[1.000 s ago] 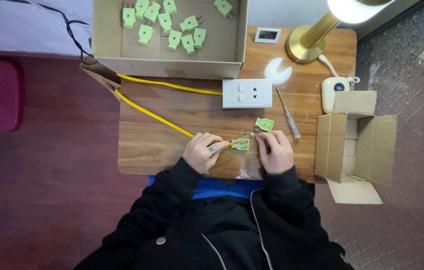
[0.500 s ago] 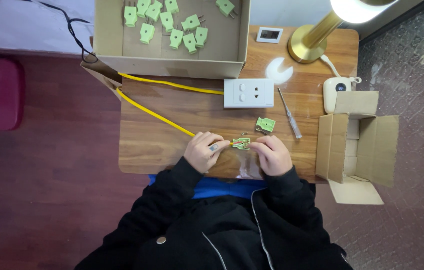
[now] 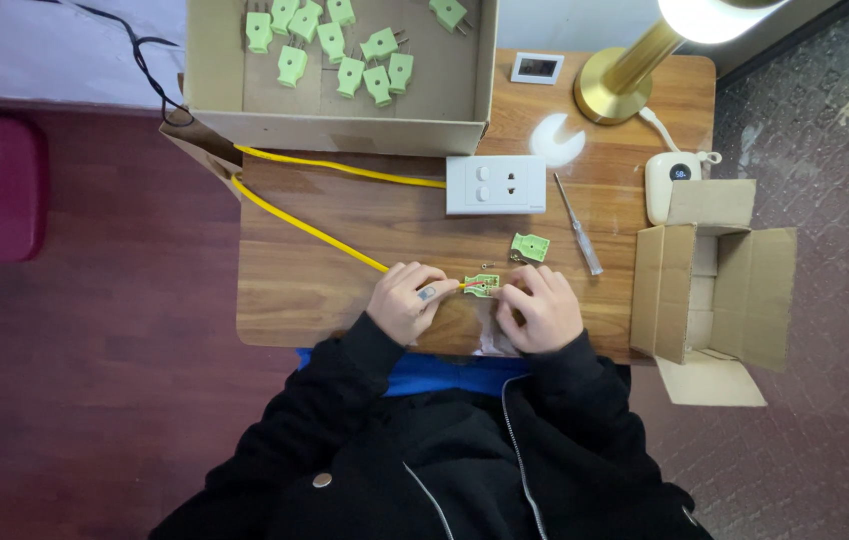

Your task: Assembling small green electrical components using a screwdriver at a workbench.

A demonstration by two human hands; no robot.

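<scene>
Left hand (image 3: 409, 300) curled nearly shut, fingertips pinching the end of the yellow cable (image 3: 309, 228) where it meets a green plug half (image 3: 482, 285) — the cable runs from there up-left across the wooden table (image 3: 344, 200) and off its edge. Right hand (image 3: 541, 308) also curled, fingers closed on the right side of the same plug half, which sits between the 2 hands near the table's front edge. A second green plug piece (image 3: 529, 247) lies just beyond the right hand, apart from it, with a screwdriver (image 3: 578, 210) beside it. White wall socket plate (image 3: 496, 184) farther back, flat on the table. Large open cardboard box (image 3: 214, 70) at the rear holds about 10 green plugs (image 3: 344, 45), its top cut off by the frame. Smaller open cardboard box (image 3: 709, 285) stands off the table's right edge — inside mostly in shadow. Brass lamp (image 3: 624, 75) at the back right, shade glaring white. Small white device (image 3: 672, 180) with a tiny display behind the small box; readout too small to make out. Wire ends inside the plug half hidden by fingers.
</scene>
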